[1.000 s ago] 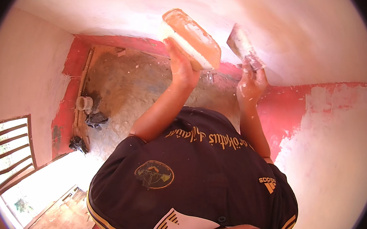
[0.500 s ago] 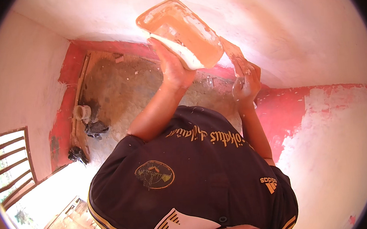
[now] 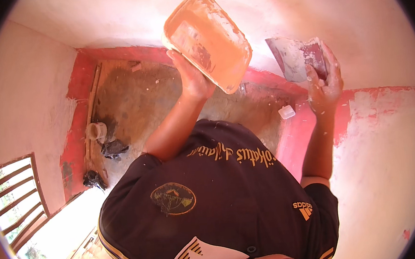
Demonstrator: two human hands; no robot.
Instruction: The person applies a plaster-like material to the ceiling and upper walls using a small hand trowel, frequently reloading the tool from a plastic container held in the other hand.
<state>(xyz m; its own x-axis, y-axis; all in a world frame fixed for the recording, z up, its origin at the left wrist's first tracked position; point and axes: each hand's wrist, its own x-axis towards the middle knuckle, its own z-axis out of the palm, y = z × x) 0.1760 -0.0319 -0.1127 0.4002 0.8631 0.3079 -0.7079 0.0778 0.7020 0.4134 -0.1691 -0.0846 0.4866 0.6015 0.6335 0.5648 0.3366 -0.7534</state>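
Observation:
My left hand [image 3: 192,77] grips a rectangular orange plastic tub [image 3: 210,41] by its near left side, raised in front of the far wall. White paste is smeared on the tub's inner walls and rim, and its inside faces me. To the right, my right hand [image 3: 327,82] is closed on a flat, thin scraper blade [image 3: 297,59]. The blade is dark reddish with whitish paste stuck on it, and sits close to the far wall; whether it touches cannot be made out. White residue coats the right fingers.
Whitish plaster covers the upper far wall [image 3: 366,44], with a pink-red band below. On the brown floor [image 3: 151,95] at left lie a pale bucket [image 3: 96,132] and black plastic [image 3: 114,149]. A small white container [image 3: 286,112] is at right. A barred window [image 3: 13,198] is at lower left.
My right hand with the scraper has moved right, away from the tub's edge, and the blade's face now shows. The tub has tilted more upright and risen slightly.

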